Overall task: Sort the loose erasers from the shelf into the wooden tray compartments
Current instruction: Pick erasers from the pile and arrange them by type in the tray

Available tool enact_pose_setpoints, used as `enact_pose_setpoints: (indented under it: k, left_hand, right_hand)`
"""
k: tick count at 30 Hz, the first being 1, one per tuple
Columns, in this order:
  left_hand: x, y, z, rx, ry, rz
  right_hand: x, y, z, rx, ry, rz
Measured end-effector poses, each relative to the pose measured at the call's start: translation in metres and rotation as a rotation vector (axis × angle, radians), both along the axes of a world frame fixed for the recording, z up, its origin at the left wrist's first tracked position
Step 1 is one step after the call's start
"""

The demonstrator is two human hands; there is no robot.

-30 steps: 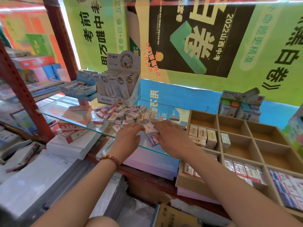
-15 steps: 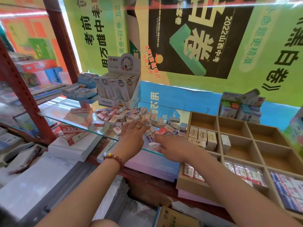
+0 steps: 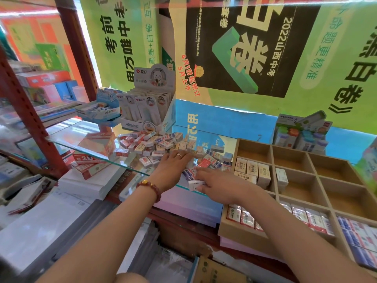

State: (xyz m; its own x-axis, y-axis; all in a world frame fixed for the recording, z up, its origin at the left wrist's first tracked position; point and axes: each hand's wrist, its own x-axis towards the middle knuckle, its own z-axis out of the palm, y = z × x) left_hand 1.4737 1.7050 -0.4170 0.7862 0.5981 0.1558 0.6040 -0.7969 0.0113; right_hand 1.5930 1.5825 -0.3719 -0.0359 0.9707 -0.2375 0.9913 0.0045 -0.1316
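While most of the loose erasers (image 3: 159, 144) lie heaped on the glass shelf (image 3: 67, 136), the wooden tray (image 3: 234, 231) has filled front rows and its 3 back compartments are bare. The left hand (image 3: 175, 163) rests flat on the heap with straight fingers. The right hand (image 3: 218, 186) pinches 1 white eraser (image 3: 196, 183) at the shelf's edge. Much sorting seems left.

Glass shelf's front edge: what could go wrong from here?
1. The small white eraser pinched by the right hand sits at the front edge of the clear glass shelf; a slip would likely drop it below.
2. The left hand, flat on the loose eraser pile, could sweep some over that edge.
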Motion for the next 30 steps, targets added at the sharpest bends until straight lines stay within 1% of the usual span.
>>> enact_pose_setpoints:
  k: [4,7,9,14,16,21,27,30]
  left_hand:
    - [-0.002,0.003,-0.005,-0.033,-0.025,0.009]
    - [-0.004,0.003,-0.007,-0.055,-0.078,0.000]
    - [-0.004,0.002,-0.008,-0.040,-0.099,0.000]
    - [0.000,0.003,-0.007,-0.006,-0.035,0.026]
    - [0.001,0.003,-0.007,0.003,-0.043,0.042]
    - [0.001,-0.001,-0.014,-0.042,-0.210,0.083]
    - [0.006,0.000,-0.018,-0.080,-0.291,0.176]
    - [0.010,-0.003,-0.016,-0.069,-0.371,0.162]
  right_hand:
    - [-0.002,-0.001,0.001,-0.020,-0.039,0.007]
    - [-0.003,-0.002,0.000,-0.032,-0.061,0.011]
    - [-0.002,-0.002,0.000,-0.038,-0.072,0.010]
    - [-0.003,-0.003,-0.002,-0.032,-0.092,0.010]
    - [-0.003,-0.004,-0.002,-0.028,-0.086,0.008]
    - [-0.003,-0.003,-0.003,-0.037,-0.115,0.009]
    - [-0.004,-0.001,-0.006,-0.054,-0.142,-0.005]
    - [-0.002,-0.001,-0.007,-0.034,-0.117,-0.008]
